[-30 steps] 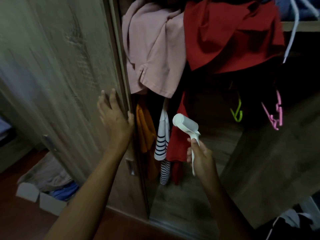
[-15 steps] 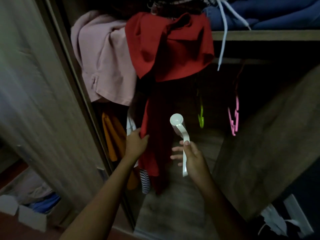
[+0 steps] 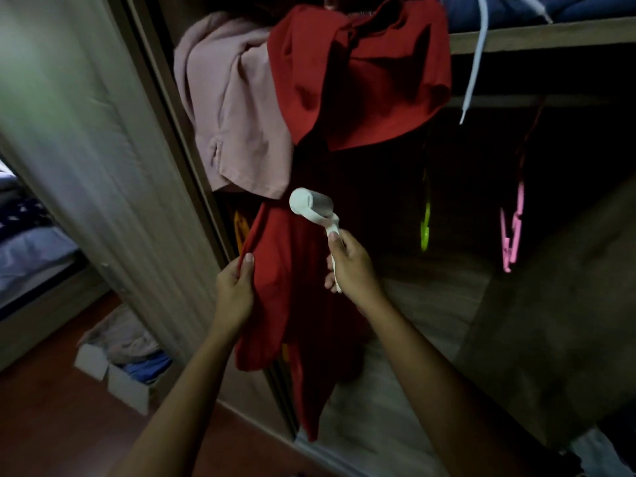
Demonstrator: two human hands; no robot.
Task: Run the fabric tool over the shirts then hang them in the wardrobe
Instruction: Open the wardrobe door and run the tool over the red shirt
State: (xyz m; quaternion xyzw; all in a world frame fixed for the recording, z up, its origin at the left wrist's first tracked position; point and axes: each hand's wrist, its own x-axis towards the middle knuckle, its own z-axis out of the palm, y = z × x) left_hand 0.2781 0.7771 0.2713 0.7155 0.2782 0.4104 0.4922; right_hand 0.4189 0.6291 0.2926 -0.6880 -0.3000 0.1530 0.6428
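Observation:
A red shirt (image 3: 296, 297) hangs in the open wardrobe, its upper part bunched near the rail. My left hand (image 3: 235, 292) pinches the shirt's left edge and holds it out. A white lint roller (image 3: 311, 206) is in my right hand (image 3: 351, 270), gripped by its handle, with the roller head resting against the upper part of the hanging red cloth. A pink shirt (image 3: 237, 108) hangs just left of the red one.
The wardrobe's sliding door (image 3: 86, 149) stands at the left. A green hanger (image 3: 425, 228) and pink hangers (image 3: 511, 232) dangle at the right under a shelf (image 3: 537, 36) of blue clothes. A white box (image 3: 120, 376) of folded clothes sits on the floor.
My left hand left the door, reached into the wardrobe and took hold of the red shirt's edge. My right hand brought the lint roller up against the shirt.

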